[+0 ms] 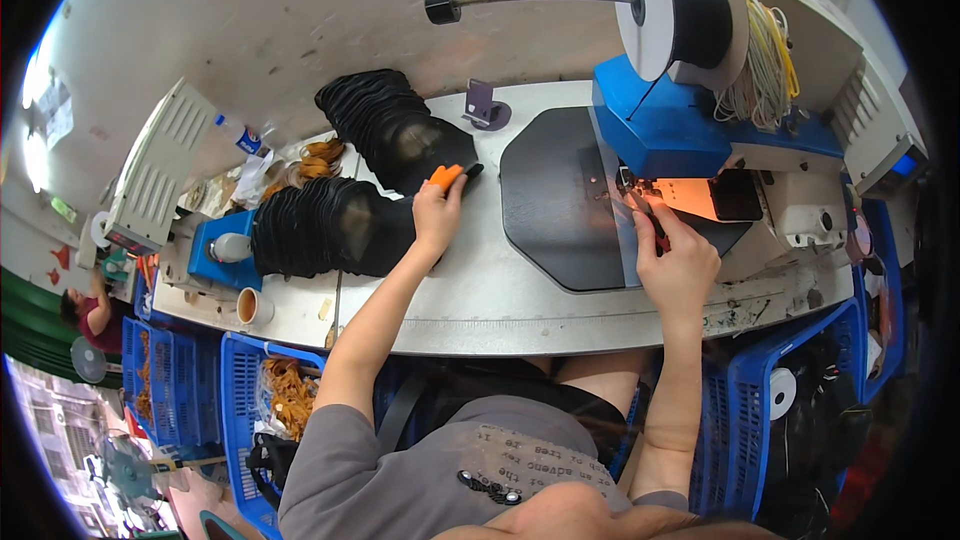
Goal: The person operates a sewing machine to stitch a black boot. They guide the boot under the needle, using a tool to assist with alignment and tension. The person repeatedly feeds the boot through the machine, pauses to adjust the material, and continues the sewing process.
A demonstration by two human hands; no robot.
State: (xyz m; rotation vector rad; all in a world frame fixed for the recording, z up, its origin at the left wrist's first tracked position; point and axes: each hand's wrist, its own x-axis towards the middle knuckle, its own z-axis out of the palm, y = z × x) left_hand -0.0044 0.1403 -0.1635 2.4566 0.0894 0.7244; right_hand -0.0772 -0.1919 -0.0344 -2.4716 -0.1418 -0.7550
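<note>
My left hand [438, 215] is closed around a small orange object [446, 177] with a dark end, its kind not clear. It is beside the farther stack of black fabric pieces [385, 125] and near the closer stack [330, 230]. My right hand [675, 255] is closed on a slim dark-and-red tool [658, 228], mostly hidden by the fingers. Its tip points at the needle area of the blue sewing machine [660, 120], under an orange glow. A black plate [560, 200] lies left of the needle.
A black thread spool [700, 25] stands above the machine, beside hanging cords [765, 60]. A dark phone [736, 196] lies right of the needle. A paper cup [254, 307] stands at the table's left front. Blue baskets [240, 380] flank me. Another person [95, 315] is at far left.
</note>
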